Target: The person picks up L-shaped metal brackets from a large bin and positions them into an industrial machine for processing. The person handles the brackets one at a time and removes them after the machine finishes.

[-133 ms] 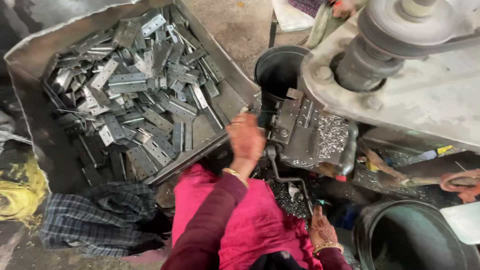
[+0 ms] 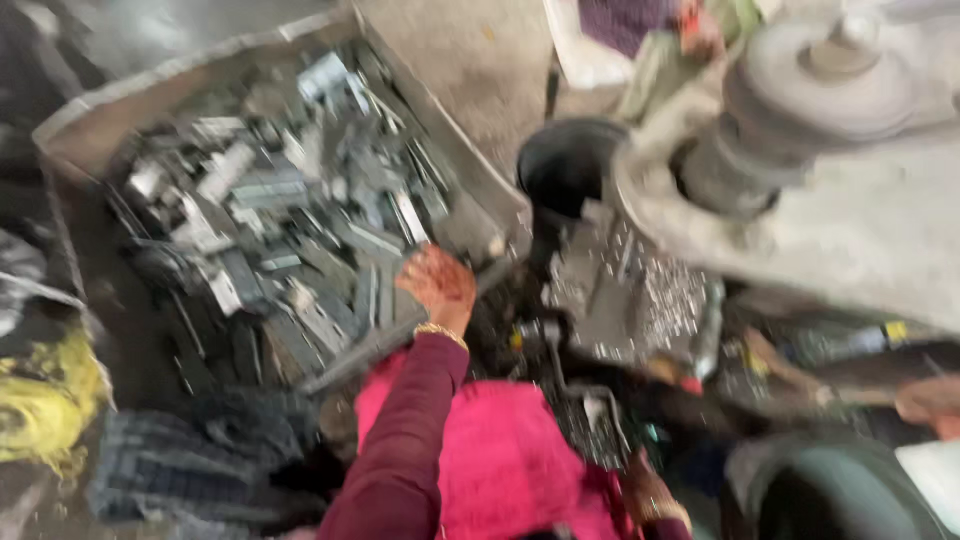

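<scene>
The picture is blurred by motion. My left hand (image 2: 437, 285), in a maroon sleeve with a gold bangle, is over the near right edge of a large grey metal tray (image 2: 200, 75). The tray is heaped with several flat grey metal pieces (image 2: 290, 200). The fingers are curled, and the blur hides whether they hold a piece. My right hand (image 2: 650, 495) is low at the bottom edge beside the dark machine bed (image 2: 610, 300); its grip cannot be made out. Pink cloth (image 2: 500, 460) covers my lap between the hands.
A heavy grey press machine (image 2: 830, 200) fills the upper right, with a black bucket (image 2: 565, 165) beside it. A yellow cloth (image 2: 45, 400) and a checked cloth (image 2: 170, 470) lie at the lower left. Another person's hand (image 2: 930, 400) shows at the right edge above a dark round container (image 2: 830, 490).
My left hand has moved left, from beside the machine bed to the tray's edge. The view has shifted and blurred.
</scene>
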